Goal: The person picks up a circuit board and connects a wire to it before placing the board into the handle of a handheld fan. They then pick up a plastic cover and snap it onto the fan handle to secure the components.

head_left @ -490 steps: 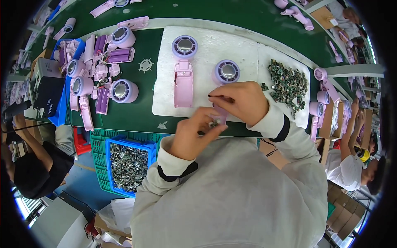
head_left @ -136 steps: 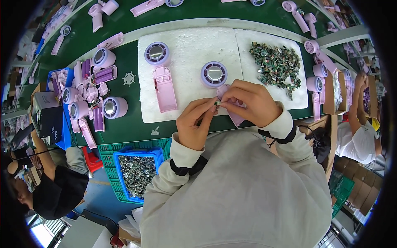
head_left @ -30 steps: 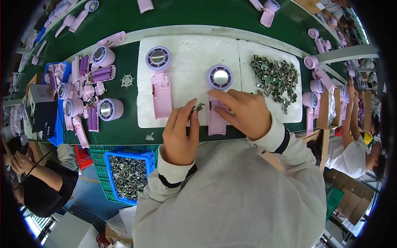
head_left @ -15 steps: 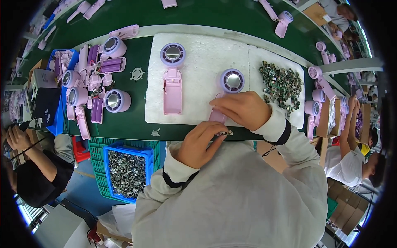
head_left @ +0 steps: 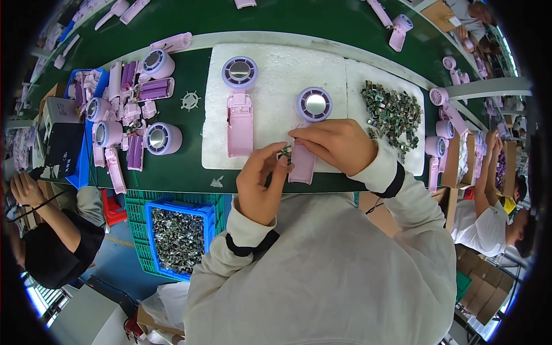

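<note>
My left hand (head_left: 261, 181) pinches a small green circuit board (head_left: 286, 153) between thumb and fingertips, just left of a pink handle shell (head_left: 302, 167). This shell belongs to a handheld fan with a round lilac head (head_left: 314, 104) and silver centre. My right hand (head_left: 339, 144) lies over the neck of that fan, its thumb and fingers pressed together near the shell's upper left edge. What they pinch is too small to make out. A second handheld fan (head_left: 240, 123) lies to the left, its open handle shell toward me.
White foam boards (head_left: 276, 57) cover the middle of the green bench. A heap of small circuit boards (head_left: 391, 118) lies at right; fan parts and purple batteries (head_left: 155, 90) crowd the left. Below the bench edge stands a blue crate (head_left: 211, 230) of metallic parts. Co-workers sit on both sides.
My left hand has risen from the bench edge, bringing the circuit board up beside the handle shell. The right-hand fan has shifted slightly left and away, and more of its handle shows.
</note>
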Motion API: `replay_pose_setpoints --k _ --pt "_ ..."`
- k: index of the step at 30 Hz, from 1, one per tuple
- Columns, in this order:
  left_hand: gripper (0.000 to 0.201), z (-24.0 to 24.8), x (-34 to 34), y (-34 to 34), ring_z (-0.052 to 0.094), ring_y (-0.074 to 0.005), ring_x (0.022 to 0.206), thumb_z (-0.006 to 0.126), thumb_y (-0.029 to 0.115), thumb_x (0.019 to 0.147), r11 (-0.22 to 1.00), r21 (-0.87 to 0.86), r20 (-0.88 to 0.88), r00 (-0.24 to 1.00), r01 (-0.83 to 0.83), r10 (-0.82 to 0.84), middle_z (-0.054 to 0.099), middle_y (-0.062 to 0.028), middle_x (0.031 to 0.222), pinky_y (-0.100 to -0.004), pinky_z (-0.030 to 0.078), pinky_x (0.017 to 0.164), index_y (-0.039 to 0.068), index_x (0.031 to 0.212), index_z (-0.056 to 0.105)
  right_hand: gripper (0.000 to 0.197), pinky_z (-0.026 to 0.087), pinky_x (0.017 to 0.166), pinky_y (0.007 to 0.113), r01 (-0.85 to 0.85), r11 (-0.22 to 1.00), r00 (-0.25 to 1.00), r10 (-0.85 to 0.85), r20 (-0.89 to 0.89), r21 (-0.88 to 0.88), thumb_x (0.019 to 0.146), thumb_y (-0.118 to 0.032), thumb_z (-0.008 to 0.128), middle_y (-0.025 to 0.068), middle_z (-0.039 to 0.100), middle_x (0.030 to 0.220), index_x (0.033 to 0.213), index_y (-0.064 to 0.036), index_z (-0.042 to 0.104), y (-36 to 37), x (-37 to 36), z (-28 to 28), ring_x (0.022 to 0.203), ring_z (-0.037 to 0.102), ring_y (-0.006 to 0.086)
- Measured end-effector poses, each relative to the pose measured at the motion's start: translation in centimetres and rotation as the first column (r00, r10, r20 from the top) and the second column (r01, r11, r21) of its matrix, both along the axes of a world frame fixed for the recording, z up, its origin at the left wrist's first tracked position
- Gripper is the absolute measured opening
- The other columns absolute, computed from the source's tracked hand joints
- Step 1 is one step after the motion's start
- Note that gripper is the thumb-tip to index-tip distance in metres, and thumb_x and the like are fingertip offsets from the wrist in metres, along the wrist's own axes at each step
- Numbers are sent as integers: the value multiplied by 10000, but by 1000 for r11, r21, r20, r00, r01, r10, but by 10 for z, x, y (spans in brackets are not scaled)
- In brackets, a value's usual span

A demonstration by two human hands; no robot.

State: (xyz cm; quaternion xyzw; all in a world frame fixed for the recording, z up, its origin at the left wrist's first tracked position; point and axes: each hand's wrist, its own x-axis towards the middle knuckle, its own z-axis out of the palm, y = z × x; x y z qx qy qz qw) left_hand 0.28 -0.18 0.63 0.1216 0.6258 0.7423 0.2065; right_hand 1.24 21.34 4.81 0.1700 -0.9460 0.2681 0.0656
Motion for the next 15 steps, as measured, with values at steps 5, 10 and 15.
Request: replay_pose_setpoints --k 5,10,15 --pt "301 3 -4 4 673 -146 934 592 -25 1003 999 40 112 994 -20 15 662 -74 1073 -277 544 849 -25 1304 583 194 576 643 372 -3 999 1000 3 6 -33 901 -108 703 105 735 839 1089 -81 742 1 -1 -3 715 712 297" --pt "324 3 -12 13 694 -139 924 643 -50 953 999 9 -10 999 -51 51 689 -85 1042 -255 547 833 -19 1271 586 212 555 610 347 85 991 990 -72 121 -106 888 -105 710 108 717 792 1095 -71 739 -3 1 -2 656 697 267" --pt "334 2 -16 20 697 -143 927 682 -69 914 995 -38 -79 993 -92 89 702 -96 1032 -271 564 830 -12 1232 596 218 532 587 320 149 982 952 -110 287 -116 882 -109 717 102 705 767 1094 -71 744 -7 4 9 626 683 237"
